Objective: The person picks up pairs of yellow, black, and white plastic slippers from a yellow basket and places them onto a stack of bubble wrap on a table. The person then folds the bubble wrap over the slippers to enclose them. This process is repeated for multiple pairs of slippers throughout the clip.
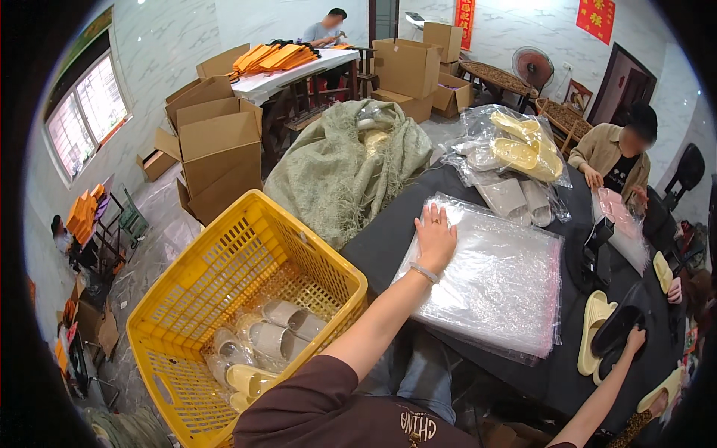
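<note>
Our left hand [435,240] lies flat on the stack of clear bags [493,295] mid-table [377,250], its fingers slightly apart and holding nothing. At the near right, our right hand [635,340] seems to have its fingers closed on the black slippers [624,321], which lie unbagged just right of the yellow slippers [594,332]. Bagged slippers [270,340] already fill part of the crate [299,233] on the left, and a bagged pile [523,153] sits at the table's far side, so we judge bagging well under way, with these bare pairs left.
</note>
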Motion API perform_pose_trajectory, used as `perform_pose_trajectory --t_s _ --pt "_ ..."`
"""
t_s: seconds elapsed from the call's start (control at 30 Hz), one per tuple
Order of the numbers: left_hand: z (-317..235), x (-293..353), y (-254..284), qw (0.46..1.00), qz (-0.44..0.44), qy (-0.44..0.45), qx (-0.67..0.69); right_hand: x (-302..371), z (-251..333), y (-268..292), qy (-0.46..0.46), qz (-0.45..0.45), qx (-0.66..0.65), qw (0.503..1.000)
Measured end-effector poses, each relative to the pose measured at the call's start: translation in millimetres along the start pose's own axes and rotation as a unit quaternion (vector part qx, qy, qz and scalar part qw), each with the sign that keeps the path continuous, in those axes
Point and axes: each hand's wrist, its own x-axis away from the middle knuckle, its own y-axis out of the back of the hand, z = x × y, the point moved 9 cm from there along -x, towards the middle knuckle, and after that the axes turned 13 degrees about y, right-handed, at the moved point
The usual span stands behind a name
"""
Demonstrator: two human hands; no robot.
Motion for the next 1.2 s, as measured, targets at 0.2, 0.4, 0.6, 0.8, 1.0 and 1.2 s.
perform_pose_trajectory --t_s 0.2,0.4,0.6,0.8,1.0,1.2 --pt "10.9 -0.2 -0.9 1.000 -0.009 0.011 -0.013 73.8 69.4 43.5 -0.127 -0.189 0.067 0.971" --pt "4.3 0.7 -5.1 1.000 -0.001 0.002 -0.011 163.8 315.6 52.5 0.359 -0.079 -0.281 0.887" --pt "-1.1 0.4 -7.2 1.000 0.012 0.003 -0.003 345.1 506.6 -18.0 0.492 0.194 -0.377 0.760" --pt "-4.7 1.2 -4.2 1.000 0.023 0.002 -0.005 353.3 509.9 -109.8 0.367 0.201 -0.365 0.832" --pt "4.0 -4.1 -6.6 0.992 0.035 0.039 0.112 354.1 497.3 -107.0 0.354 0.193 -0.397 0.825" --pt "78.2 -52.3 -20.2 0.703 0.387 0.143 0.579 355.1 503.1 -114.5 0.371 0.196 -0.418 0.806"
